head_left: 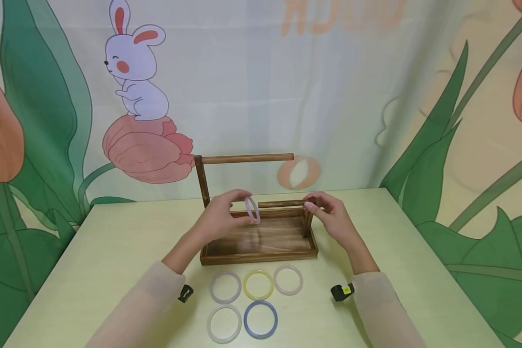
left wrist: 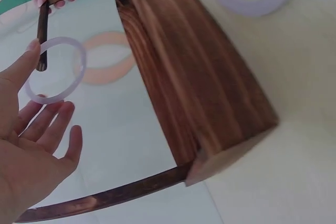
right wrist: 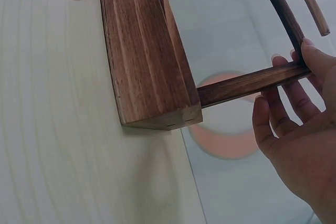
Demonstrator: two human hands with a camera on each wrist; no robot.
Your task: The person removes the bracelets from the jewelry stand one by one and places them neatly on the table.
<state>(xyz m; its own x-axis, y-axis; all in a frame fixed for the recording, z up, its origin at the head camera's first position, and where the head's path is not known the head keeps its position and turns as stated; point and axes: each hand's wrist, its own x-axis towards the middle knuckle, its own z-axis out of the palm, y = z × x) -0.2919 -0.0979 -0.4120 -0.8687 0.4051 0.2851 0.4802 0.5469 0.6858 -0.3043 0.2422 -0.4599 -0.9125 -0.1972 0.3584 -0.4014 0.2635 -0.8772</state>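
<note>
My left hand (head_left: 219, 215) pinches a pale lavender bangle (head_left: 257, 211) between thumb and fingers, holding it upright above the tray of a dark wooden stand (head_left: 261, 256). The bangle's opening faces the free left end of the stand's lower rod (head_left: 280, 204). In the left wrist view that rod tip (left wrist: 42, 65) shows within the bangle's outline; whether it passes through, I cannot tell. With thumb and fingers my right hand (head_left: 337, 220) grips the top of the short right post (right wrist: 247, 85), where the lower rod joins it.
A taller left post (head_left: 202, 181) carries an upper rod (head_left: 248, 158) with a free right end. In front of the stand lie a lavender bangle (head_left: 225, 272), a yellow one (head_left: 258, 298), a pale pink one (head_left: 288, 293), a whitish one (head_left: 224, 341) and a blue one (head_left: 261, 337).
</note>
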